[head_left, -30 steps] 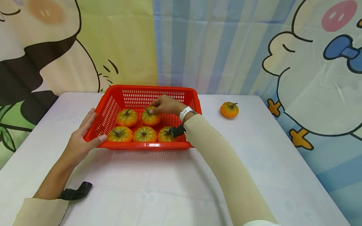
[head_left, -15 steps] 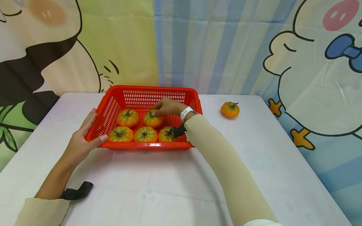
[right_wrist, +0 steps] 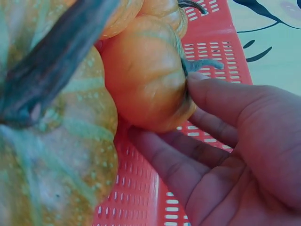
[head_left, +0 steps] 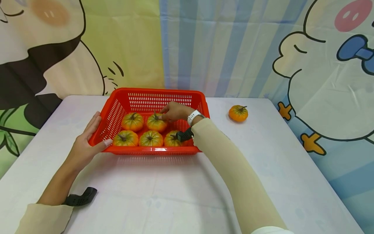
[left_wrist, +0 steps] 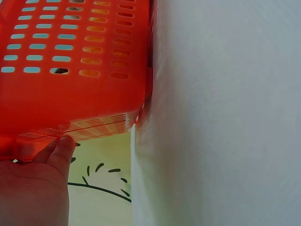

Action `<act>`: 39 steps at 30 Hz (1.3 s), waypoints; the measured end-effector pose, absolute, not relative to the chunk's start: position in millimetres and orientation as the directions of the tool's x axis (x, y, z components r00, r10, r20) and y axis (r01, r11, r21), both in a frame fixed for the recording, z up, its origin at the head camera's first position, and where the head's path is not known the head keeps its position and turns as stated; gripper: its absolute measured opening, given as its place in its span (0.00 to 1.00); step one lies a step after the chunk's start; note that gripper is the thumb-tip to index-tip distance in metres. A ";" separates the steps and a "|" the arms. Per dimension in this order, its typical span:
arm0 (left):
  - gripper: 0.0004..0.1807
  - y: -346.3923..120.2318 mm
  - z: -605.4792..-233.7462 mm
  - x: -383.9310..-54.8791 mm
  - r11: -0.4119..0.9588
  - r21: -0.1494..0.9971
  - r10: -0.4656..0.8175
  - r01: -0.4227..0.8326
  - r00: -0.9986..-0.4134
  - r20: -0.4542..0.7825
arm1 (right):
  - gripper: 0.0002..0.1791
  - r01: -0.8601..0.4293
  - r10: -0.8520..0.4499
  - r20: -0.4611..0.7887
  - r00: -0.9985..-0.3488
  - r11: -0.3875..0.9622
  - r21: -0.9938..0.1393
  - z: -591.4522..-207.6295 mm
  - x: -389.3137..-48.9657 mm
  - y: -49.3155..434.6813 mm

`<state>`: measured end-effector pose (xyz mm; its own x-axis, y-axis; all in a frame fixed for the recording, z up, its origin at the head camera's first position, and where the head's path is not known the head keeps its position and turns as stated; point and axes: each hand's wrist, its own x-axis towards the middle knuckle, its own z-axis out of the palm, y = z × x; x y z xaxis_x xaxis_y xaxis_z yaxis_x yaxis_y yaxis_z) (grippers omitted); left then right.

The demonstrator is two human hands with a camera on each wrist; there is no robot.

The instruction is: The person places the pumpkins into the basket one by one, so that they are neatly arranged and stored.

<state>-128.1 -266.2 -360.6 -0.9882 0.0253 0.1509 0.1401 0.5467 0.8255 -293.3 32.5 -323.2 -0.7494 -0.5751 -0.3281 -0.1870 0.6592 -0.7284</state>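
Note:
My right hand (head_left: 175,111) pinches a small orange-green pumpkin (head_left: 154,123) in the back row of a red plastic basket (head_left: 146,149). In the right wrist view the thumb (right_wrist: 202,84) lies by the stem of that pumpkin (right_wrist: 146,75), and the fingertips reach its lower side. Several more pumpkins sit in the basket: one pumpkin (head_left: 132,122) to its left and a front row with a middle pumpkin (head_left: 150,139). My left hand (head_left: 84,144) rests with straight fingers along the basket's left side, thumb at the near rim; its fingers (left_wrist: 61,153) touch the basket's outside (left_wrist: 70,94).
Another pumpkin (head_left: 238,113) sits on the white table (head_left: 175,195), right of the basket. A printed cartoon curtain (head_left: 193,45) hangs right behind the table's back edge. Black straps (head_left: 81,197) circle the wrists.
The pumpkin under my right hand has shifted slightly toward the near side, then a little left, and settled lower in the basket. My left hand stays at the basket.

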 end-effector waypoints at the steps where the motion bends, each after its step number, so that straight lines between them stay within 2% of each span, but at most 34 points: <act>1: 0.49 -266.0 -360.5 -128.0 0.547 0.825 0.024 0.139 -0.988 0.151 | 0.25 -0.177 -0.578 -0.328 -0.747 0.650 -0.739 -323.2 -293.5 32.5; 6: 0.49 -265.1 -360.1 -127.1 0.545 0.826 0.027 0.143 -0.988 0.154 | 0.24 -0.132 -0.589 -0.323 -0.740 0.599 -0.789 -324.5 -294.6 32.2; 13: 0.49 -265.4 -359.4 -126.6 0.538 0.829 0.035 0.152 -0.987 0.158 | 0.24 -0.122 -0.597 -0.318 -0.737 0.580 -0.805 -323.9 -293.2 32.9; 20: 0.49 -264.9 -359.5 -126.7 0.539 0.829 0.032 0.149 -0.987 0.157 | 0.28 -0.148 -0.621 -0.319 -0.716 0.582 -0.799 -322.0 -291.2 33.7; 30: 0.50 -264.1 -360.4 -126.4 0.536 0.832 0.027 0.141 -0.988 0.150 | 0.25 -0.181 -0.611 -0.292 -0.736 0.594 -0.784 -318.9 -291.5 36.5; 39: 0.50 -264.1 -360.8 -125.7 0.520 0.840 0.037 0.153 -0.987 0.157 | 0.26 -0.136 -0.610 -0.188 -0.769 0.444 -0.886 -311.0 -291.6 45.3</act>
<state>-125.7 -264.1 -360.8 -0.9869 0.0373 0.1571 0.1534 0.5203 0.8401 -291.6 45.3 -311.0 -0.7695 -0.6105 -0.1877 -0.1362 0.4439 -0.8857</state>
